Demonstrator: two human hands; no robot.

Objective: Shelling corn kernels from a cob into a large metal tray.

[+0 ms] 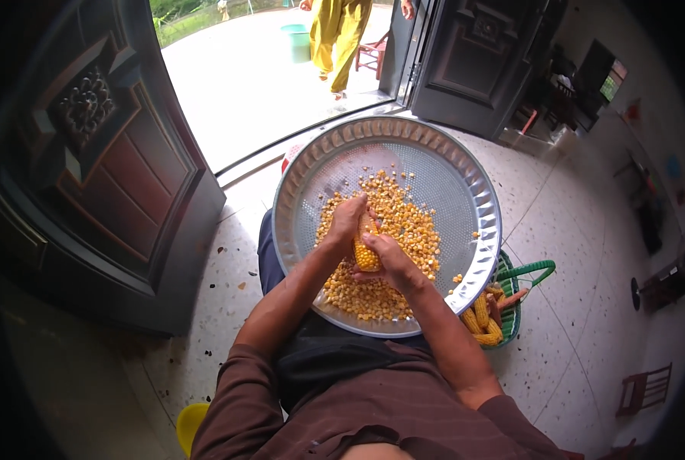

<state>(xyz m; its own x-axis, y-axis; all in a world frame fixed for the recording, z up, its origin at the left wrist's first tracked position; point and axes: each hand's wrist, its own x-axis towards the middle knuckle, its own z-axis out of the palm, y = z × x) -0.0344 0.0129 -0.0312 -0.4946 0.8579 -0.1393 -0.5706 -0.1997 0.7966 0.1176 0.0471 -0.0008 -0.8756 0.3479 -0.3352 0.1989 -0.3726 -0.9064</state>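
Both hands grip one ear of dried corn (pixel 366 253) above a wide round metal sieve (pixel 451 172) with a fluted rim. My left hand (pixel 347 219) is closed around the upper end, where the cob looks partly bare of kernels. Lower down, my right hand (pixel 389 259) holds the ear with its thumb on top, near rows of yellow kernels. Loose corn kernels (pixel 411 227) lie spread over the middle and near part of the sieve's perforated bottom. The sieve rests on my lap.
A green woven basket (pixel 509 322) with corn ears and cobs (pixel 481 310) stands at the right. Dark panelled doors flank the doorway, the left door (pixel 141 190) close by. Outside, a person in yellow trousers (pixel 339 40) is near a green bucket (pixel 296 43) and a wooden chair (pixel 371 57).
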